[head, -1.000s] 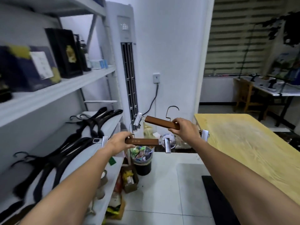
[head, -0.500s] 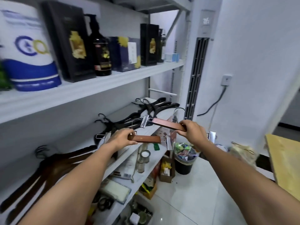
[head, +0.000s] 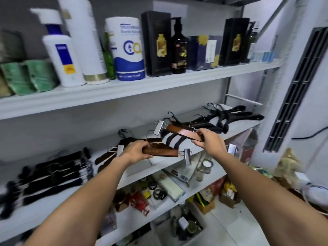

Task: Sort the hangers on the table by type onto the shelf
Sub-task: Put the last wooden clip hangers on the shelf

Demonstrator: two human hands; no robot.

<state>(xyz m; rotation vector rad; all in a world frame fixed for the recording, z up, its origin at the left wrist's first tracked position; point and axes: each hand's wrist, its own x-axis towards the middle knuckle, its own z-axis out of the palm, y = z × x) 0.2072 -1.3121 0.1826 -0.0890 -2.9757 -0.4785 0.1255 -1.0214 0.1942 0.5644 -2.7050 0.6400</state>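
Observation:
My left hand (head: 135, 151) grips a brown wooden clip hanger (head: 164, 153) with metal clips at both ends, held level in front of the middle shelf (head: 245, 126). My right hand (head: 210, 141) grips a second wooden clip hanger (head: 179, 131), tilted, its left clip raised over the shelf. On the shelf lie black plastic hangers (head: 230, 114) at the right, dark brown wooden hangers (head: 134, 141) behind my left hand, and black-and-white hangers (head: 55, 173) at the left, blurred.
The upper shelf (head: 142, 87) carries bottles, boxes and a white canister. The lower shelf (head: 211, 181) holds jars, boxes and clutter. A white standing air conditioner (head: 300, 86) is at the right. Bags and boxes sit on the floor.
The view has swung left from the yellow table toward the shelves. Both hands carried their clip hangers closer to the middle shelf, still gripping them.

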